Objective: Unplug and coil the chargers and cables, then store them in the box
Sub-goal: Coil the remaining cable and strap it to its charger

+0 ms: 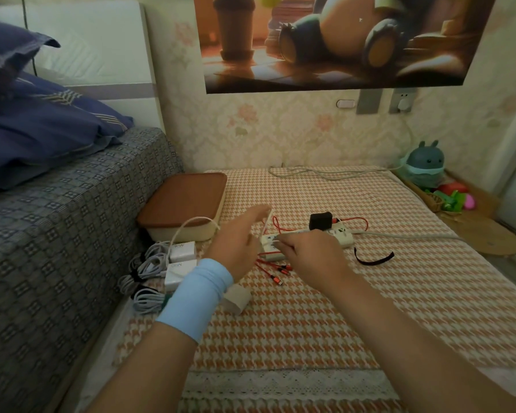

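Forearms reach out from the near edge and converge over the middle of the houndstooth cloth (325, 317). Your left hand (236, 238), with a light blue wristband (195, 296) on its wrist, is stretched away from you, fingers long. Its fingertips pinch a white cable (264, 224) lifted above the cloth, though blur softens that grip. Your right hand (313, 256) lies palm down just right of it, knuckles toward you. Its thumb and forefinger are nipped together on the same cable where it comes down over the left end of the power strip (344, 237).

A black charger (320, 221) sits plugged into the strip just beyond your right hand. A red cable (352, 219) loops on the far side of the strip, and its connector ends lie on the cloth between your two wrists. The box (185, 201), with its brown lid on, stands at the far left against the bed (72, 204). Nearer than the box, along the left edge, two white chargers (181, 251) lie beside coiled cables (145, 265). A black strap (373, 259) lies just right of your right hand.
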Motion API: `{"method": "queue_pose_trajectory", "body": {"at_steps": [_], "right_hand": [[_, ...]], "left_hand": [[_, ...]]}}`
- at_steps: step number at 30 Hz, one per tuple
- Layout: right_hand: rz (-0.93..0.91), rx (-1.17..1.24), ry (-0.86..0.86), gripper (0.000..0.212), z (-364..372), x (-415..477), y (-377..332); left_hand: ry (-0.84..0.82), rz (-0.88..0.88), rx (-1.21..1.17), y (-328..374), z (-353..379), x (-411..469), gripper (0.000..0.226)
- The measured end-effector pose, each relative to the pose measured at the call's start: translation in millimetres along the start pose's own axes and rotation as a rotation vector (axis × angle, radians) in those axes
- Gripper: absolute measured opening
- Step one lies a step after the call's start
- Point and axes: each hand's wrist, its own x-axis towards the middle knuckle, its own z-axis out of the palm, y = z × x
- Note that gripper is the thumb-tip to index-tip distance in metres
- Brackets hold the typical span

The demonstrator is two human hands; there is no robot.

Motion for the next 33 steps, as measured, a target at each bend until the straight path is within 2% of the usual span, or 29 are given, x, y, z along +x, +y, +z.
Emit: {"method": "queue_pose_trajectory", "body": {"at_steps": [1, 4, 7, 9, 12, 14, 16, 18, 20, 22, 24, 25, 27, 30, 31, 33], "right_hand": [[-0.031, 0.042, 0.024, 0.031, 1, 0, -2], [-0.045, 0.147, 0.015, 0.032, 2, 0, -5], [0.006, 0.173, -0.039, 0.032, 1, -1, -8], [0.056, 0.205, -0.038, 0.029, 0, -1, -7], [0.099, 0.252, -0.064, 0.031, 0, 0, -5], [0.091, 0.268, -0.093, 0.033, -1, 0, -5], [0.053, 0.263, -0.073, 0.03, -1, -1, -5], [0.04, 0.223, -0.008, 0.027, -2, -3, -4], [0.056, 0.161, 0.066, 0.026, -5, -5, -1], [0.064, 0.06, 0.125, 0.025, -12, -5, 4], [0.069, -0.003, 0.161, 0.022, -18, -4, 13], [0.069, -0.03, 0.162, 0.02, -19, -3, 19], [0.068, -0.09, 0.152, 0.018, -18, -1, 30], [0.148, -0.1, 0.204, 0.017, -15, 1, 44], [0.189, -0.117, 0.229, 0.02, -16, 2, 46], [0.229, -0.157, 0.279, 0.028, -20, 4, 47]], "left_hand": [[-0.036, 0.022, -0.064, 3, 7, -2, 0.065], [-0.085, 0.086, -0.058, 0, 11, -1, 0.049], [-0.044, 0.043, -0.056, 0, 6, 0, 0.028], [-0.007, -0.014, 0.032, -4, 5, 2, 0.019], [0.069, 0.118, 0.329, -11, 3, 4, 0.059], [0.063, 0.215, 0.328, -10, 7, 7, 0.073], [-0.065, 0.117, 0.253, 0, 11, 6, 0.069], [-0.21, -0.001, 0.278, 5, 16, 4, 0.052], [-0.264, -0.039, 0.412, 4, 14, 5, 0.031], [-0.273, -0.103, 0.516, 2, 5, 12, 0.027], [-0.192, -0.178, 0.432, -6, -4, 16, 0.037], [-0.099, -0.211, 0.386, -12, -9, 15, 0.04], [0.12, -0.246, 0.355, -21, -18, 13, 0.041], [0.471, -0.392, 0.206, -29, -31, 10, 0.039], [0.544, -0.423, 0.155, -32, -33, 11, 0.038], [0.559, -0.424, 0.037, -36, -33, 11, 0.036]]}}
